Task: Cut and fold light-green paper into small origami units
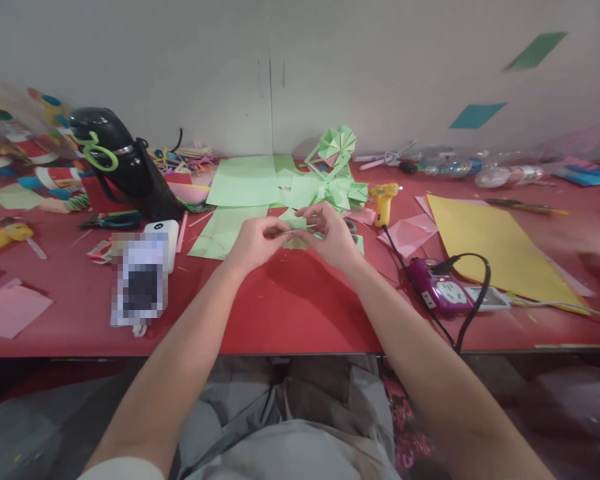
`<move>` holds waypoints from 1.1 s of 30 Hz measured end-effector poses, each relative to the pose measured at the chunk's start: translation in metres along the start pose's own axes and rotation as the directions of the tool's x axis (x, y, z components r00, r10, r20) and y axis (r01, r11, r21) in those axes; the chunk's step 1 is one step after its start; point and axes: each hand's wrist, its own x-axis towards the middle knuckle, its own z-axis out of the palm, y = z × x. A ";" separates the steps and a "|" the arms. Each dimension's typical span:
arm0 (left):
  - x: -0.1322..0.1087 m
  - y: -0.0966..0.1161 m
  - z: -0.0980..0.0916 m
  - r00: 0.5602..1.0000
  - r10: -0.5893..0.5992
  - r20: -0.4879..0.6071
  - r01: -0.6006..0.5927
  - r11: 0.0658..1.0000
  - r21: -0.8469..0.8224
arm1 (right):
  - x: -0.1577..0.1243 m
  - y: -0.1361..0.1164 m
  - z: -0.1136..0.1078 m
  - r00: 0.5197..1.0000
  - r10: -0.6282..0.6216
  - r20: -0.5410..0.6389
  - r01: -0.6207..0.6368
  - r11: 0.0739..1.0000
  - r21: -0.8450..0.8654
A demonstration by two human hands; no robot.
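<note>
Both hands meet above the middle of the red table and pinch a small piece of green paper (298,223) between them. My left hand (261,241) has thumb and fingers closed on its left edge. From the other side, my right hand (333,235) grips it, thumb below and fingers above. Fingers cover most of the piece, so its exact folds are hidden. Light green sheets (243,180) lie flat just behind the hands. A folded green paper shape (336,150) with pleated, fan-like parts stands behind them to the right. Scissors (351,227) lie partly hidden beside my right hand.
A yellow glue gun (384,202) stands right of the hands, its cord running past a purple power strip (437,288). Yellow paper (500,247) lies farther right. At left are a black bottle (125,163), a phone (140,280) and another glue gun (5,239).
</note>
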 end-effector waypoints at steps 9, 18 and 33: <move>0.000 -0.002 0.000 0.975 0.214 -0.056 -0.207 0.972 0.109 | 0.002 0.005 0.000 0.971 -0.239 0.025 0.239 0.946 -0.218; 0.001 -0.010 -0.002 0.957 0.151 0.246 -0.238 0.897 0.373 | 0.000 0.009 0.007 0.949 -0.101 0.299 0.233 0.865 -0.445; -0.003 -0.008 -0.003 0.954 -0.112 0.279 -0.008 0.918 0.396 | 0.001 0.000 0.000 0.912 0.271 0.307 -0.103 0.877 -0.469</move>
